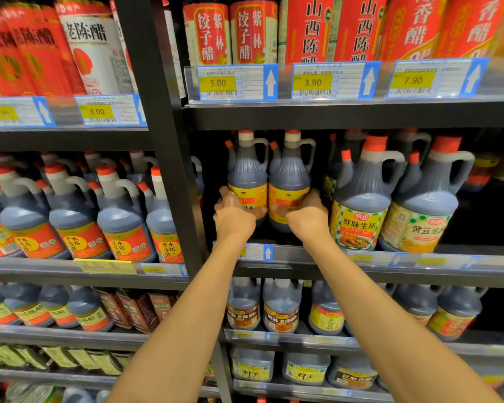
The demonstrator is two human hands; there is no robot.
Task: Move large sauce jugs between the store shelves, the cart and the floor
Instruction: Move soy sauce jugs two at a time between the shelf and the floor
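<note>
Sauce jugs (269, 181) on black shelf (361, 264)

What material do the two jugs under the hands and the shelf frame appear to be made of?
The two jugs: likely translucent plastic with a dull sheen, since dark liquid shows through and handles look moulded in one piece; red caps look like opaque plastic. The left hand and right hand rest on their glossy printed labels. The shelf frame: probably black painted metal, matte.

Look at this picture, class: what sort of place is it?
Most likely a supermarket aisle: price tags line the shelf edges, and rows of identical sauce jugs fill the shelves.
</note>
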